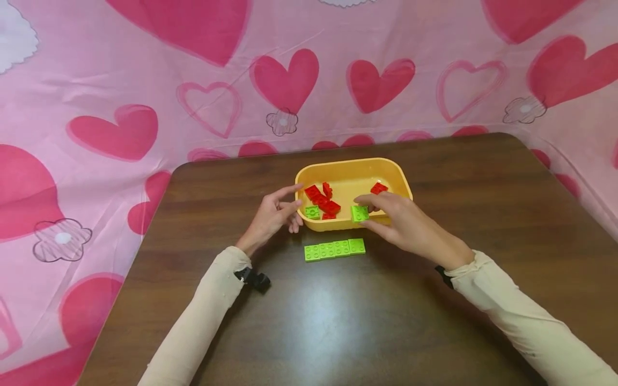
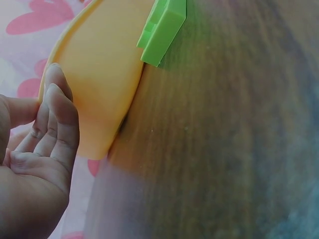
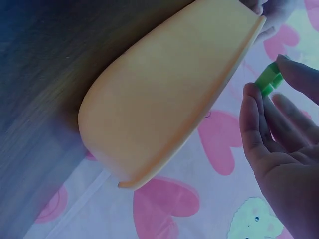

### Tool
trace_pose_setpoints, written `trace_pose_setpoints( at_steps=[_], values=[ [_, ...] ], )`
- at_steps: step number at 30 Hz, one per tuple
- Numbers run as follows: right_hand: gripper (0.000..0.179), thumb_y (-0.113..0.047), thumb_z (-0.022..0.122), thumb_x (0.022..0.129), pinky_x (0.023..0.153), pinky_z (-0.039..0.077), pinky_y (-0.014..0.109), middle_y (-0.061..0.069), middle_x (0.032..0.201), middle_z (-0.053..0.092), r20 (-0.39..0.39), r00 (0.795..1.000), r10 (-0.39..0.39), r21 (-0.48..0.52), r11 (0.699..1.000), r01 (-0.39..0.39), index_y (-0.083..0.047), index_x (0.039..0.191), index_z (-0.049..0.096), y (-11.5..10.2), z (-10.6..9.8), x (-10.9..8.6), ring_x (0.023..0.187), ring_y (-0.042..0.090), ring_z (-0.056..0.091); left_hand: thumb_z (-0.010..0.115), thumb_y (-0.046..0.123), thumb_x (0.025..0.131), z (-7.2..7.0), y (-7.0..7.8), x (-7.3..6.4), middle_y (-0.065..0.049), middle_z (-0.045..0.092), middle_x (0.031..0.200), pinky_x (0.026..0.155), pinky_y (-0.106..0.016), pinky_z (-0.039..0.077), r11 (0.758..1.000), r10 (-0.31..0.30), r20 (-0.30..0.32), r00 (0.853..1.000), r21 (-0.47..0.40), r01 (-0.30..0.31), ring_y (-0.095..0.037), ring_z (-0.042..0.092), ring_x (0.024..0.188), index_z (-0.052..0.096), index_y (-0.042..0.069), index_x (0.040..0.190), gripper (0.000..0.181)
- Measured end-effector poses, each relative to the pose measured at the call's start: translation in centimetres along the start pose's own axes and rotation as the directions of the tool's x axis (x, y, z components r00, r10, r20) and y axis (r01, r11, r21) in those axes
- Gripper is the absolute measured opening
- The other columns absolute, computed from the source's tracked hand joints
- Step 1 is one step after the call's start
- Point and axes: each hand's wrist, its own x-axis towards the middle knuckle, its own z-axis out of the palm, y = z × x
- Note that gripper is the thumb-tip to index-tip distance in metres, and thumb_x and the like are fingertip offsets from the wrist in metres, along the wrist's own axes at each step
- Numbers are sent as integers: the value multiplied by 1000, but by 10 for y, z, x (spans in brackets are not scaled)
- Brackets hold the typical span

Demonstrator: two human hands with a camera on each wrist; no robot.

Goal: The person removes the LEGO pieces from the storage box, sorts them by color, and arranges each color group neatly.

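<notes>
My right hand (image 1: 405, 222) pinches a green toy brick (image 1: 359, 214) between thumb and fingertips, above the near rim of a yellow tub (image 1: 354, 165). In the right wrist view the green brick (image 3: 269, 78) shows at the fingertips. My left hand (image 1: 272, 217) holds the tub's left rim, with thumb and fingers at its edge, as the left wrist view also shows. Inside the tub lie several red bricks (image 1: 330, 207) toward the left, a green brick (image 1: 312, 213) and a separate red brick (image 1: 379, 188) on the right.
In front of the tub, several green bricks (image 1: 335, 250) form a straight row on the brown wooden table (image 1: 309, 332). A pink cloth with hearts (image 1: 333, 32) hangs behind the table and along its sides. A black wrist strap (image 1: 253, 279) circles the left sleeve.
</notes>
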Motion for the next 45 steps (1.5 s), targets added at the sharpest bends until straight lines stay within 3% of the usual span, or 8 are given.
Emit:
trace_pose_setpoints(
  at_steps=[9,16,22,25,36,45],
  values=[
    [42,-14,87,77,90,57,43,4,110,71,109,994,21,-42,999,-16,-7,115,71,-4,-3,-6,100,21,66,60,9,99,-5,-2,-1,-17,68,71,54,-32,58,1000,-1,-7,1000,-7,1,-25,63,52,47,4,146,49],
    [37,-15,87,77,83,60,41,2,103,71,160,986,43,-84,996,-30,-9,111,73,-14,-14,-8,91,20,65,60,8,100,-6,-1,0,-18,68,71,54,-33,58,1000,-6,-2,1000,-1,6,-26,63,53,47,4,146,48],
    [33,-8,86,77,80,59,38,0,94,70,309,945,110,-102,991,-83,-5,106,71,-9,-6,-6,82,20,62,59,6,100,-8,2,1,-17,68,71,54,-33,59,1000,-2,2,1000,0,2,-26,63,52,46,4,146,48],
    [29,-6,85,77,77,57,36,-1,90,68,346,930,121,-125,989,-82,-5,103,71,-6,1,-5,79,19,60,59,6,100,-8,2,2,-17,68,71,54,-33,59,1000,-8,4,1000,8,8,-26,63,52,46,4,146,48],
    [24,-2,84,77,69,55,30,-3,79,60,335,932,138,-187,979,-78,-8,92,67,0,12,-8,70,14,53,60,10,100,-7,4,7,-20,67,73,54,-34,59,999,-3,17,1000,45,3,-28,63,53,48,8,146,48],
    [38,-7,86,76,77,58,36,1,89,64,315,941,126,-207,976,-62,-6,107,64,3,17,-8,77,15,57,59,10,100,-9,2,8,-20,67,73,54,-33,58,999,-17,17,1000,45,16,-28,63,53,48,9,147,48]
  ],
)
